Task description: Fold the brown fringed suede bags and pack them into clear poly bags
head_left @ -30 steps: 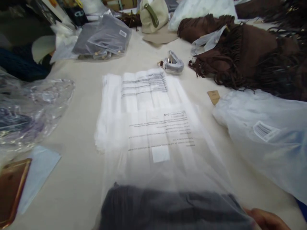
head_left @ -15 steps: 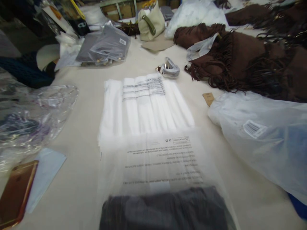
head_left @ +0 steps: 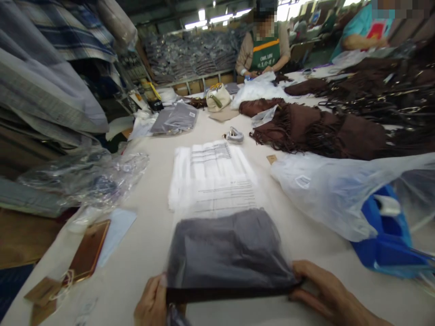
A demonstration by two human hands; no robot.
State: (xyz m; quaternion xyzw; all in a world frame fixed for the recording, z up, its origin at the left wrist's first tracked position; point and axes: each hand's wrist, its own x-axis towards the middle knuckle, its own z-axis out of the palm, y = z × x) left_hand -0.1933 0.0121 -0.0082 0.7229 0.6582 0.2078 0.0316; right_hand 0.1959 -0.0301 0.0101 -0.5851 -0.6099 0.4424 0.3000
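Observation:
A clear plastic bag (head_left: 185,216) lies toward me with a dark grey fabric bundle (head_left: 224,253) inside it. Pinching the near left edge of this bag is my left hand (head_left: 151,301), its fingers closed. At the near right corner, the thumb and fingers of my right hand (head_left: 322,292) grip the plastic. The bundle's near edge hangs between both hands, slightly blurred. Beyond it, the bag's printed, flat part overlaps a stack of white printed plastic bags (head_left: 210,167).
On the left are a phone (head_left: 90,249), brown tags (head_left: 44,290) and crumpled clear plastic (head_left: 102,176). To the right stand a blue bin (head_left: 384,253), a translucent sack (head_left: 326,190) and brown fringed bags (head_left: 306,127). A person in a green apron (head_left: 267,54) works across the table.
The view has tilted up, bringing the far room and co-workers into sight. Both my hands now show, holding the near edge of the bag with the grey bundle.

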